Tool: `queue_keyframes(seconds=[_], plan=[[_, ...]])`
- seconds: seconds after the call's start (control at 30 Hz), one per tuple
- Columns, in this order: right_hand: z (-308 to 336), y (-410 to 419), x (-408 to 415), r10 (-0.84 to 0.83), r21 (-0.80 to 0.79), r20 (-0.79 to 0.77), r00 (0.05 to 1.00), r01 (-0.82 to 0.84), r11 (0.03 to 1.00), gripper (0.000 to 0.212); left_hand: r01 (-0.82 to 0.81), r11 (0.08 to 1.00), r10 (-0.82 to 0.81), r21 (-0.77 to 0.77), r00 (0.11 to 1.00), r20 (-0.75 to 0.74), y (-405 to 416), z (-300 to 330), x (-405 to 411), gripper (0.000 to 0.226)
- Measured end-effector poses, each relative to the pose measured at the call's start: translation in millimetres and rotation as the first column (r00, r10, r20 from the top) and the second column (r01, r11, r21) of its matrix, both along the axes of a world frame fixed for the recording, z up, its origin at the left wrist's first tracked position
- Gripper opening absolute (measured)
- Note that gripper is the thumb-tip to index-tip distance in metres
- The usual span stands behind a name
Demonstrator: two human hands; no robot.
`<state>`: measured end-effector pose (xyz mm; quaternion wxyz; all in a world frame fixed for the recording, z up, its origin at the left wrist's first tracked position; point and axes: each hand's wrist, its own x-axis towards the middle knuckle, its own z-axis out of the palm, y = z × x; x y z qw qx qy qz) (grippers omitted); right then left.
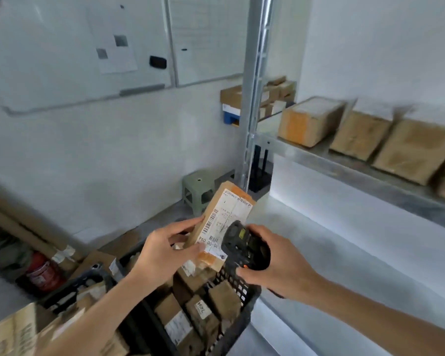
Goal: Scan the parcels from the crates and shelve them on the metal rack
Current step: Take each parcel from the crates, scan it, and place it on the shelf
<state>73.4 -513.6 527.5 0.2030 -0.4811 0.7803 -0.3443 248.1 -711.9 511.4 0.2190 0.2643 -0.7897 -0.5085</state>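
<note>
Brown cardboard parcel (224, 224) gripped in left hand (165, 255), right hand (270, 260) clutching black handheld scanner (244, 246) — scanning underway; shelving follows.

The left hand (162, 255) is holding a parcel (222, 227) up over the crate (231, 327), with the right hand (272, 260) gripping the scanner (244, 246) just to the parcel's right, touching its edge. More parcels are lying in the crate below both hands. The metal rack (344, 163) is standing to the right, boxes (357, 132) sitting side by side on its shelf. A stool (198, 191) is sitting behind the held parcel, by the rack's post. A fire extinguisher (44, 273) is lying far left on the floor
</note>
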Motion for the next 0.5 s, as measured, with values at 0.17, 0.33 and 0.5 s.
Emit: queue_keyframes(seconds=[0.17,0.33,0.5], plan=[[97.4,113.7,10.4,-0.044,0.037,-0.225,0.973,0.054,0.998,0.071,0.102,0.992,-0.106,-0.068,0.993,-0.054,75.1,85.1,2.5,0.057],[178.1,218.5,39.6,-0.111,0.084,-0.477,0.872,0.171,0.982,0.072,0.229,0.961,-0.252,-0.153,0.956,-0.153,151.2,159.8,-0.7,0.056],[236.1,320.7,91.7,-0.173,0.103,-0.643,0.746,0.308,0.946,0.077,0.358,0.908,-0.404,-0.217,0.884,-0.234,238.8,202.5,8.0,0.057]])
